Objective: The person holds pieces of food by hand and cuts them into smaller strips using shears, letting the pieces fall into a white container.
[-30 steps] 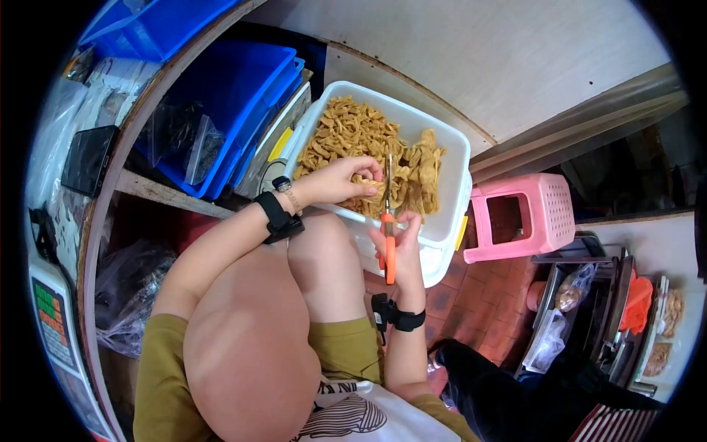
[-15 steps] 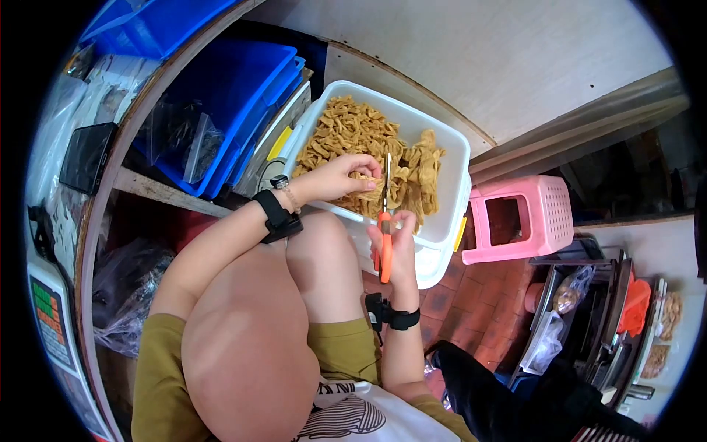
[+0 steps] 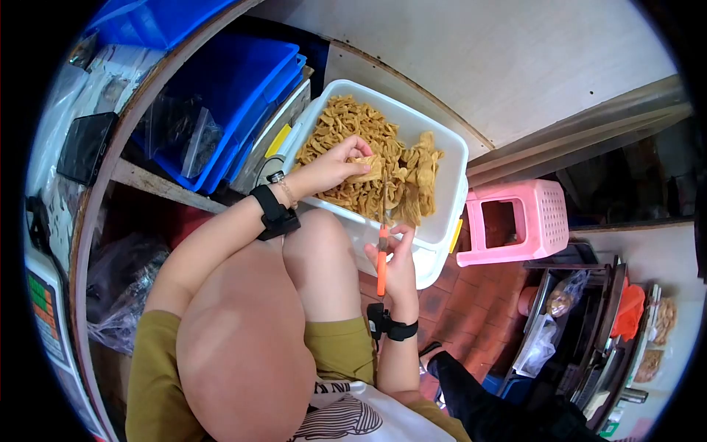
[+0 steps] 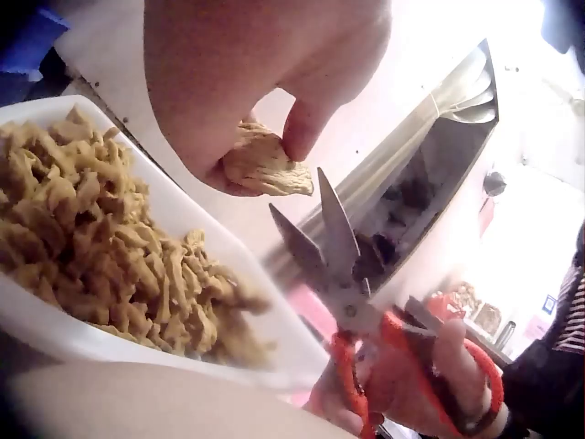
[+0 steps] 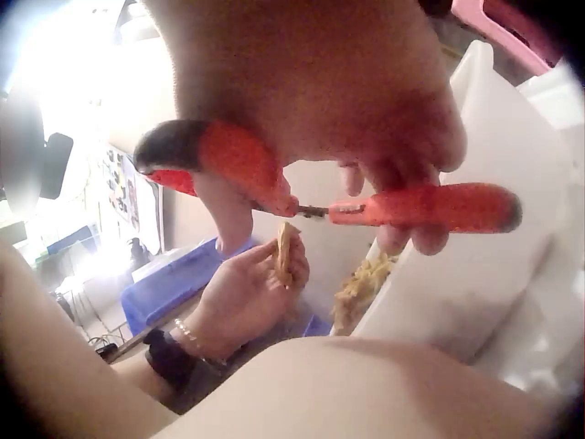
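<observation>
My left hand point(image 3: 337, 166) pinches a folded, wrinkled tan piece point(image 4: 267, 165), like tofu skin, between thumb and fingers above the white tub point(image 3: 448, 173). My right hand point(image 3: 400, 271) holds scissors point(image 4: 343, 306) with orange-and-black handles, thumb in one loop and fingers in the other. In the left wrist view the blades are spread, their tips just short of the piece's cut-looking end. Short tan strips point(image 3: 346, 121) heap up in the tub's left part. Longer, uncut-looking tan pieces point(image 3: 421, 173) lie at its right side, and the scissors overlap the tub's near edge.
Blue bins point(image 3: 236, 96) stand on the left beside a wooden shelf edge point(image 3: 166, 193). A pink stool point(image 3: 549, 217) is right of the tub. My bare knee point(image 3: 324, 243) is close under the left forearm. Another person's dark-clothed leg point(image 3: 460, 383) shows at lower right.
The scissors and right hand have drawn back a little toward me, away from the left hand. My left hand has lifted slightly, the tan piece now showing more clearly in its fingers.
</observation>
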The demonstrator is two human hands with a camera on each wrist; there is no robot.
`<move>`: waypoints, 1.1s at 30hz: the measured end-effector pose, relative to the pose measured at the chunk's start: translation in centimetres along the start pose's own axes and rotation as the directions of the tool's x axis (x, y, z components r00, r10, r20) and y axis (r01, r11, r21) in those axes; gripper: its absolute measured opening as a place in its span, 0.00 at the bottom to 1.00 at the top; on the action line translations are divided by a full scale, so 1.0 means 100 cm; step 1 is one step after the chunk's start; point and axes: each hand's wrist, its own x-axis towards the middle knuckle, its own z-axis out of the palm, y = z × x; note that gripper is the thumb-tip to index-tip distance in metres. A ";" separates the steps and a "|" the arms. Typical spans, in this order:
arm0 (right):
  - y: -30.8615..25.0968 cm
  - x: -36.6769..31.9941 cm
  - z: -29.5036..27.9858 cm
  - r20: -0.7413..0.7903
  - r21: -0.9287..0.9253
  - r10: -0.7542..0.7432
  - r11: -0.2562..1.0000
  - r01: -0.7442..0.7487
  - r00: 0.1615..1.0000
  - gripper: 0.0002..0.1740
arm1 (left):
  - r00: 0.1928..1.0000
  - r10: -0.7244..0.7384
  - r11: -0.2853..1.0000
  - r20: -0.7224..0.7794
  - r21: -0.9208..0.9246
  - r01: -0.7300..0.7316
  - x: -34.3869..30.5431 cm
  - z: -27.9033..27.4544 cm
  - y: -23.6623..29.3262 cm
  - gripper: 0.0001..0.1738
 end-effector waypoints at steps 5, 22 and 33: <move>-0.010 0.000 0.004 0.029 -0.036 -0.006 0.999 0.007 1.000 0.37 | 0.994 -0.029 1.000 0.106 0.003 0.029 0.002 0.001 -0.012 0.14; -0.018 0.018 0.016 0.067 0.124 0.062 0.990 -0.070 0.996 0.36 | 0.963 0.160 0.940 0.219 0.262 -0.216 -0.004 0.000 0.001 0.11; -0.007 0.016 0.004 0.012 0.141 0.019 0.990 -0.020 1.000 0.34 | 0.946 -0.098 0.994 0.308 0.078 0.078 0.018 0.000 -0.014 0.18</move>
